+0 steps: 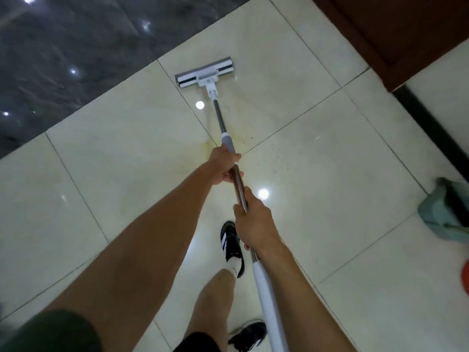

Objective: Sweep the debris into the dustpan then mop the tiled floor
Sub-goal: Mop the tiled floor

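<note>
I hold the mop [229, 146] with both hands, its pole running from the lower middle of the frame up to the flat head [204, 71], which lies on the cream tiled floor [317, 179] in the upper middle, just short of the dark marble strip [63, 59] at upper left. My left hand [224, 165] curls round the pole right below the grey sleeve, at the centre of the frame. My right hand [253, 219] grips the metal part lower down, just above the white handle section. A yellowish stain and small dark specks [279, 163] mark the tiles around and to the right of my left hand. A teal dustpan [441, 212] sits at the right edge, with something orange [464, 275] below it, cut off by the frame. My black shoes [232, 245] stand on the tiles beneath my arms. A dark brown wooden panel [393, 29] fills the upper right.
</note>
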The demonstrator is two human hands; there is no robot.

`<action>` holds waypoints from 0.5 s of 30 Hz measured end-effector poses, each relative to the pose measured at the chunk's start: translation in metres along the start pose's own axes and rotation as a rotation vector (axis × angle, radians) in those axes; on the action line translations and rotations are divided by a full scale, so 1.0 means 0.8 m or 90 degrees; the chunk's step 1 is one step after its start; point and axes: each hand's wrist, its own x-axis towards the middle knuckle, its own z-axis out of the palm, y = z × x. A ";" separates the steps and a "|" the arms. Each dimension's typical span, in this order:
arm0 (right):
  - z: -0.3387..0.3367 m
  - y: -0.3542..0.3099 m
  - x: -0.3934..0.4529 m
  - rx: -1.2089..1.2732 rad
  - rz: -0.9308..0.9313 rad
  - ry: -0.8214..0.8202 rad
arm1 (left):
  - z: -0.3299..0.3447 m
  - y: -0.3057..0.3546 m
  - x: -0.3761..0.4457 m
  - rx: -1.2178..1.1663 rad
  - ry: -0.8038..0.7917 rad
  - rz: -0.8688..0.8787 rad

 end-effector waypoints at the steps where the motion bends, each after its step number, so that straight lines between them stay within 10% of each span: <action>1: 0.000 0.017 -0.019 -0.002 0.002 0.004 | 0.012 -0.017 -0.015 0.009 -0.007 -0.002; 15: 0.025 0.242 -0.276 0.066 0.077 0.025 | 0.161 -0.261 -0.205 0.088 -0.070 -0.005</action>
